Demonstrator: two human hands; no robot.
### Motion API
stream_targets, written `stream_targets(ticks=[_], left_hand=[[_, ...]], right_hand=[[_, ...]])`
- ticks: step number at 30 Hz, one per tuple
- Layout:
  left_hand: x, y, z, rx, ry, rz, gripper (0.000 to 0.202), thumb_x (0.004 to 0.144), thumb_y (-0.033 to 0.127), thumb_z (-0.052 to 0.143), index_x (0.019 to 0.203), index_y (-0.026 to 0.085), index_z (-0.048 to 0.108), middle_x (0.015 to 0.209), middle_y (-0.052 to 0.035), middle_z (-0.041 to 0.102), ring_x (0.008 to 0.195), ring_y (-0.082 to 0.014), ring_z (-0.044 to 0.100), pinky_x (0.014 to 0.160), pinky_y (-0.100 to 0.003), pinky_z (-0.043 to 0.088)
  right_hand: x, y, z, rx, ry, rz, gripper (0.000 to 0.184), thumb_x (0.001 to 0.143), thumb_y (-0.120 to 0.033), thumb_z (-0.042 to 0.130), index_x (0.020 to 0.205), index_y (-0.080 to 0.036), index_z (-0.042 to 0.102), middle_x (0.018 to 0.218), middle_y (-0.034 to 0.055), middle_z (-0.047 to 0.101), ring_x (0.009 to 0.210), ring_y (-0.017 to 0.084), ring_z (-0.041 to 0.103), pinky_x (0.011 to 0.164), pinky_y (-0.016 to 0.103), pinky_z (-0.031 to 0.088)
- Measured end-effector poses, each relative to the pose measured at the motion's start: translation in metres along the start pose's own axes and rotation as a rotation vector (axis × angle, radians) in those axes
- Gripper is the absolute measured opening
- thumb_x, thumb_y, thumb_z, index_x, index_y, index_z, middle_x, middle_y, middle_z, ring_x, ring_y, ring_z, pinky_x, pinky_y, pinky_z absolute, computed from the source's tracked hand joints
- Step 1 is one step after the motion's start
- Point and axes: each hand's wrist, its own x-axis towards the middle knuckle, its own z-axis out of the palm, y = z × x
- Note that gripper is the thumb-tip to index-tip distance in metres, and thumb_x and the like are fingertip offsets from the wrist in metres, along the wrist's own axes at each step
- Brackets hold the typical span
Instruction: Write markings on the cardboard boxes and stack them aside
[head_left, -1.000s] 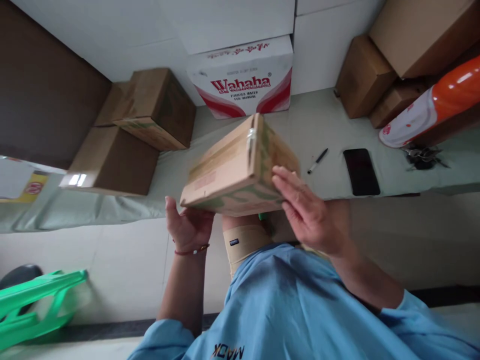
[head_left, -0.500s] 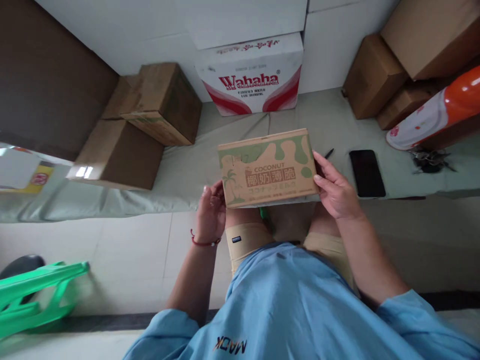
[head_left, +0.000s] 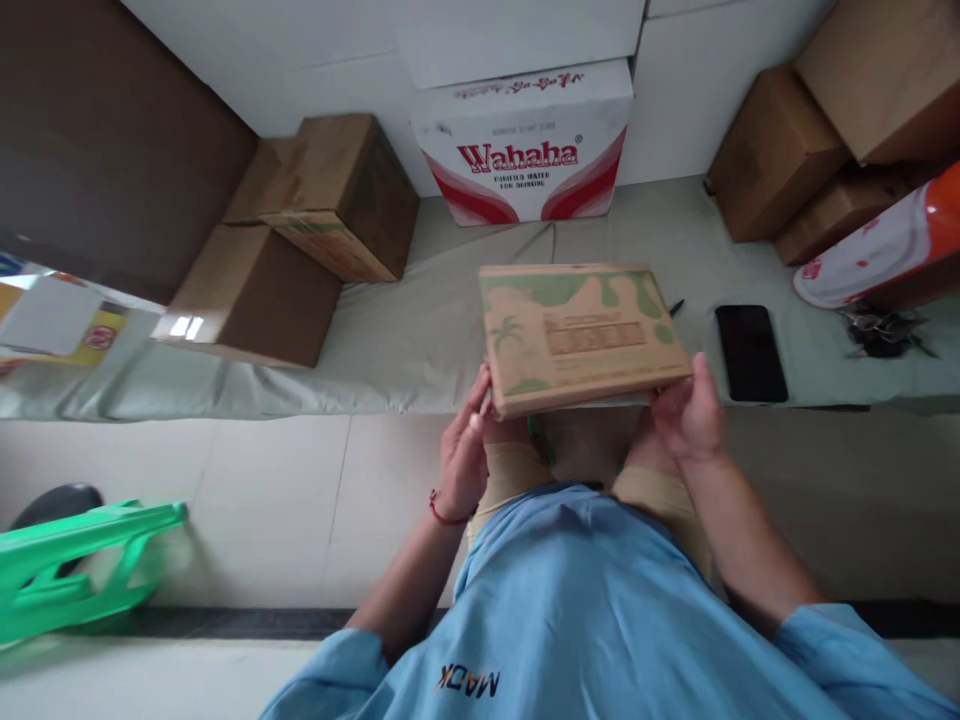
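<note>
A flat brown cardboard box (head_left: 585, 335) with green drip shapes and a palm tree print is held between my hands over the front edge of the covered table. My left hand (head_left: 465, 450) grips its near left corner, with a red string bracelet on the wrist. At the near right corner, my right hand (head_left: 690, 405) is closed on the box, some fingers hidden underneath. The box's printed face points up, its lettering smeared by motion. Just right of it lie a black phone (head_left: 751, 353) and a dark pen (head_left: 676, 307), partly hidden.
A white and red Wahaha carton (head_left: 525, 150) stands at the back. Brown boxes (head_left: 255, 290) are stacked at left, more boxes (head_left: 776, 150) at right. An orange and white cylinder (head_left: 877, 250) and keys (head_left: 885, 332) lie at right. A green plastic stool (head_left: 90, 565) is on the floor at lower left.
The box has moved to the right and tilted flatter, its near right corner swinging outward. Both hands have gone with it; my right hand has shifted from its right side to beneath the near corner.
</note>
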Motion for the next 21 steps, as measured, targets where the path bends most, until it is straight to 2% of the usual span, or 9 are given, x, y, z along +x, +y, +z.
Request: stream_targets(ticks=[2, 4, 7, 10, 12, 14, 16, 18, 21], left_hand=[[-0.012, 0.017, 0.014, 0.209, -0.206, 0.198, 0.053, 0.104, 0.045, 0.065, 0.156, 0.035, 0.062, 0.171, -0.0038, 0.05, 0.164, -0.0327, 0.039, 0.137, -0.053, 0.031], [-0.018, 0.029, 0.026, 0.386, -0.35, 0.393, 0.068, 0.1, 0.032, 0.072, 0.164, 0.037, 0.051, 0.174, -0.0041, 0.045, 0.164, -0.0336, 0.038, 0.137, -0.056, 0.031], [-0.019, 0.032, 0.036, 0.502, -0.36, 0.573, 0.095, 0.089, 0.018, 0.08, 0.171, 0.039, 0.036, 0.177, -0.0059, 0.04, 0.164, -0.0358, 0.038, 0.136, -0.06, 0.032], [-0.015, 0.025, 0.035, 0.429, -0.244, 0.475, 0.092, 0.086, 0.019, 0.084, 0.166, 0.041, 0.046, 0.175, -0.006, 0.043, 0.166, -0.039, 0.033, 0.137, -0.065, 0.025], [-0.01, 0.023, 0.03, 0.29, -0.139, 0.324, 0.084, 0.086, 0.025, 0.087, 0.161, 0.041, 0.054, 0.176, -0.0043, 0.042, 0.169, -0.0387, 0.024, 0.138, -0.063, 0.02], [-0.002, 0.026, 0.024, 0.141, -0.034, 0.208, 0.08, 0.086, 0.032, 0.088, 0.158, 0.043, 0.056, 0.178, -0.0014, 0.038, 0.17, -0.0378, 0.022, 0.138, -0.059, 0.023], [0.008, 0.031, 0.019, 0.03, 0.044, 0.142, 0.079, 0.083, 0.033, 0.089, 0.154, 0.045, 0.058, 0.175, 0.0006, 0.041, 0.167, -0.0367, 0.03, 0.136, -0.054, 0.03], [0.018, 0.036, 0.016, -0.05, 0.112, 0.096, 0.074, 0.079, 0.03, 0.089, 0.147, 0.044, 0.063, 0.166, 0.0008, 0.053, 0.159, -0.034, 0.042, 0.131, -0.048, 0.037], [0.027, 0.038, 0.012, -0.145, 0.155, 0.028, 0.062, 0.074, 0.024, 0.084, 0.134, 0.036, 0.072, 0.147, -0.0011, 0.067, 0.144, -0.0279, 0.057, 0.126, -0.039, 0.043]], right_hand=[[0.007, 0.0, -0.011, 0.004, -0.007, 0.003, 0.069, 0.099, -0.082, 0.041, 0.136, -0.033, 0.072, 0.15, 0.0058, 0.071, 0.154, 0.031, 0.055, 0.117, 0.049, 0.055], [0.011, 0.0, -0.02, -0.033, -0.08, -0.006, 0.073, 0.099, -0.082, 0.036, 0.141, -0.033, 0.071, 0.155, 0.0071, 0.068, 0.155, 0.032, 0.054, 0.115, 0.046, 0.056], [0.009, 0.0, -0.026, -0.092, -0.161, -0.065, 0.081, 0.101, -0.083, 0.024, 0.15, -0.033, 0.064, 0.156, 0.0069, 0.066, 0.153, 0.032, 0.055, 0.115, 0.052, 0.055], [-0.001, -0.007, -0.024, -0.153, -0.187, -0.073, 0.087, 0.1, -0.085, 0.016, 0.153, -0.032, 0.061, 0.148, 0.0078, 0.073, 0.147, 0.033, 0.061, 0.115, 0.059, 0.055], [-0.007, -0.016, -0.02, -0.191, -0.196, -0.06, 0.089, 0.099, -0.086, 0.015, 0.149, -0.032, 0.065, 0.142, 0.0084, 0.076, 0.145, 0.033, 0.063, 0.117, 0.058, 0.054], [-0.014, -0.027, -0.013, -0.198, -0.214, -0.087, 0.086, 0.1, -0.085, 0.016, 0.146, -0.034, 0.068, 0.145, 0.0064, 0.074, 0.15, 0.033, 0.059, 0.123, 0.057, 0.05], [-0.021, -0.04, -0.003, -0.185, -0.255, -0.164, 0.076, 0.104, -0.078, 0.02, 0.145, -0.037, 0.069, 0.153, 0.0017, 0.069, 0.155, 0.031, 0.054, 0.128, 0.056, 0.046], [-0.028, -0.054, 0.009, -0.209, -0.321, -0.277, 0.065, 0.107, -0.071, 0.029, 0.149, -0.039, 0.067, 0.162, -0.0032, 0.062, 0.159, 0.029, 0.049, 0.133, 0.055, 0.04], [-0.039, -0.079, 0.026, -0.401, -0.43, -0.453, 0.062, 0.107, -0.069, 0.04, 0.159, -0.04, 0.058, 0.172, -0.0066, 0.049, 0.165, 0.029, 0.037, 0.14, 0.052, 0.029]])
